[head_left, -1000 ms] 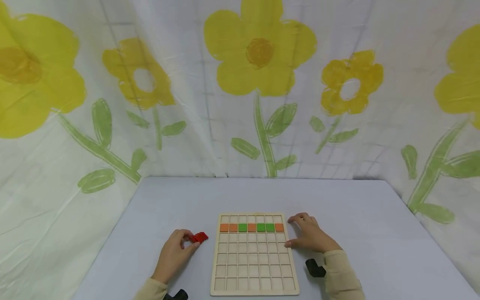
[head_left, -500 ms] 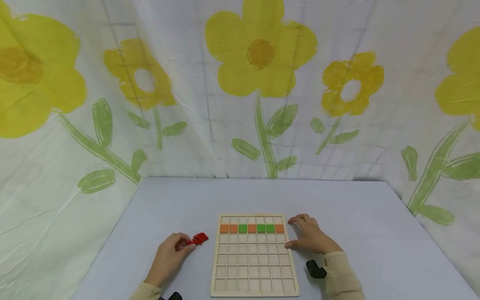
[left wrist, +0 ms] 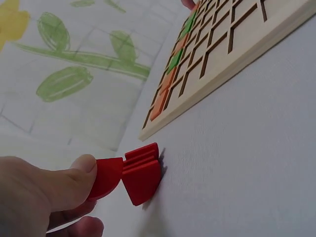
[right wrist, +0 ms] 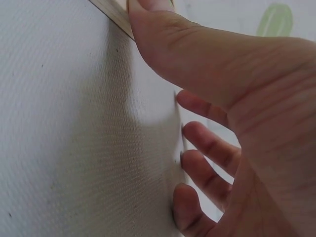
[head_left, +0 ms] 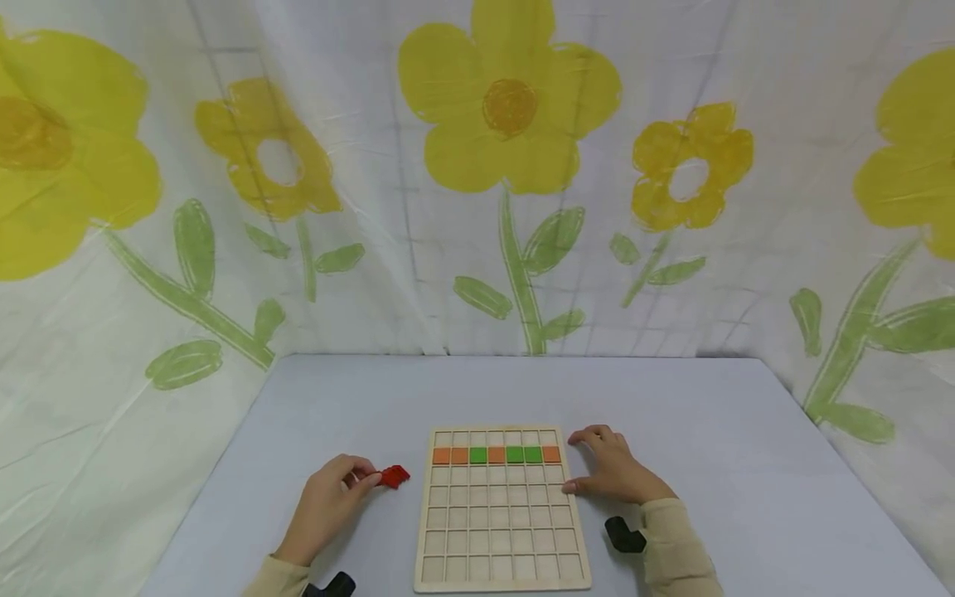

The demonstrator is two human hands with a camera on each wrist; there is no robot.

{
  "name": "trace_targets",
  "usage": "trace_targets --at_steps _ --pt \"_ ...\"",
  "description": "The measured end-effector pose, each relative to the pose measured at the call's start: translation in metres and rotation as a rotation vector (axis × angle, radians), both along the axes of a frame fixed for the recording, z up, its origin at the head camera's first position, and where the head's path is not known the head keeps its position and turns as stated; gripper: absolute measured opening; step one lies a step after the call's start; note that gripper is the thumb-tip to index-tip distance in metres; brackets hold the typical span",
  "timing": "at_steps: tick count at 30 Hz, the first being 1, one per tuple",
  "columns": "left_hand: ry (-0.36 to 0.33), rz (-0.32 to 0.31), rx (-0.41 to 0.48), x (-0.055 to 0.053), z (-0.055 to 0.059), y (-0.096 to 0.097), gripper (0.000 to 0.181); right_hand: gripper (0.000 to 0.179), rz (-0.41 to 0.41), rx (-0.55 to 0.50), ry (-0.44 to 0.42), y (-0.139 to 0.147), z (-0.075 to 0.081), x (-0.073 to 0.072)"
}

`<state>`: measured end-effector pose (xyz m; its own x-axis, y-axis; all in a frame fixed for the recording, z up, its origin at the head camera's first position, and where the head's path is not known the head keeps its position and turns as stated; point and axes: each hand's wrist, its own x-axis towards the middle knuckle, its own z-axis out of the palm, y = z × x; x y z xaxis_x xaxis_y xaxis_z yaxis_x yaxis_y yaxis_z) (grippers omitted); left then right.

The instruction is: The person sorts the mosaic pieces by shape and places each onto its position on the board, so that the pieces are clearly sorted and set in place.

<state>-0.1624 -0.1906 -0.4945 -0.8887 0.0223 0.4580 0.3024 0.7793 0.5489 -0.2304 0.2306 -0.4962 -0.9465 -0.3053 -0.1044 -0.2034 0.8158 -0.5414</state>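
Observation:
My left hand (head_left: 326,502) pinches a flat red quarter-round piece (left wrist: 107,177) between thumb and fingers, left of the board. Right at its tip, a small leaning row of matching red pieces (left wrist: 143,177) stands on the table. My right hand (head_left: 613,468) rests at the right edge of a wooden grid board (head_left: 423,531), thumb on the rim and the other fingers spread loosely against the table. That hand holds nothing. Orange tiles (head_left: 442,456) and green tiles (head_left: 477,455) fill the board's second row from the far side.
The pale table (head_left: 656,398) ends at the back against a hanging white cloth (head_left: 358,315) printed with yellow flowers. Black wrist mounts (head_left: 624,536) stick out beside both beige sleeves (head_left: 675,543). The remaining visible cells of the board hold no tiles.
From beside the red row, my left hand has drawn back to the left, pulling one red piece from it. My right hand keeps its place. The head view has shifted slightly.

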Motion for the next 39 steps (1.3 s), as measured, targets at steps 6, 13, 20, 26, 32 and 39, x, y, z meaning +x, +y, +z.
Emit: trace_targets --at_steps 6,13,20,26,32,39 --pt "-0.157 -0.016 0.069 -0.008 0.002 0.02 0.015 0.072 -0.001 -0.023 -0.005 0.0 0.003 0.002" --pt "-0.284 -0.074 0.075 -0.02 -0.001 0.048 0.008 0.07 -0.002 -0.03 -0.001 0.0 -0.001 0.0" --pt "-0.198 -0.14 -0.05 -0.03 -0.004 0.066 0.009 0.07 -0.021 -0.027 -0.011 -0.002 -0.001 0.0" --pt "-0.19 -0.162 -0.085 -0.036 -0.006 0.069 0.007 0.07 -0.03 -0.022 -0.015 -0.002 -0.002 0.0" --pt "-0.161 -0.171 -0.122 -0.037 -0.007 0.067 0.007 0.07 -0.024 -0.027 -0.011 -0.001 -0.003 0.0" --pt "-0.155 -0.201 -0.194 -0.033 -0.007 0.067 0.017 0.072 -0.016 -0.023 -0.002 0.001 -0.004 -0.002"
